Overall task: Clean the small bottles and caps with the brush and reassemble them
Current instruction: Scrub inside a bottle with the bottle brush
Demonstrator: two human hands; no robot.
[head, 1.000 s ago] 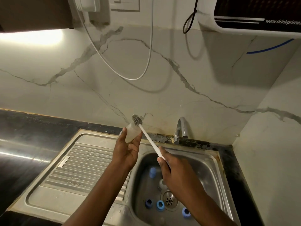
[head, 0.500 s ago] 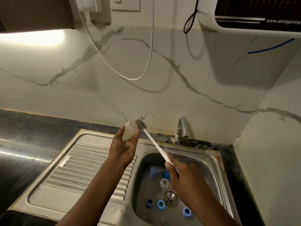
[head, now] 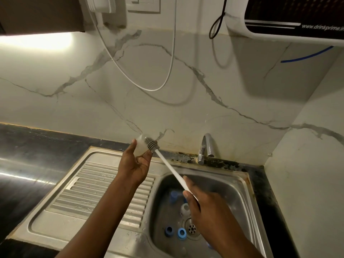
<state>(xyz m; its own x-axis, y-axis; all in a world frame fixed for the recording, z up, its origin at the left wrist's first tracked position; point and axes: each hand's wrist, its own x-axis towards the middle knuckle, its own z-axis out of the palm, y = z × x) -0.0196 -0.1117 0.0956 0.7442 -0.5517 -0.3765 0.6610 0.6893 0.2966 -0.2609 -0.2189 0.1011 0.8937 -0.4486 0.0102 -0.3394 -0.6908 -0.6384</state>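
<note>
Brush head's dropped against bottle, which L hand grips over drainboard. R hand clamps handle; shaft runs 4→10 o'clock, bottle at 10 from R. Caps lie in sink.

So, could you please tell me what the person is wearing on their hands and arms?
Nothing shows: the left hand and right hand are bare, without gloves, and both forearms are uncovered down to the picture's edge, with no sleeve, watch or bracelet in view.
</note>
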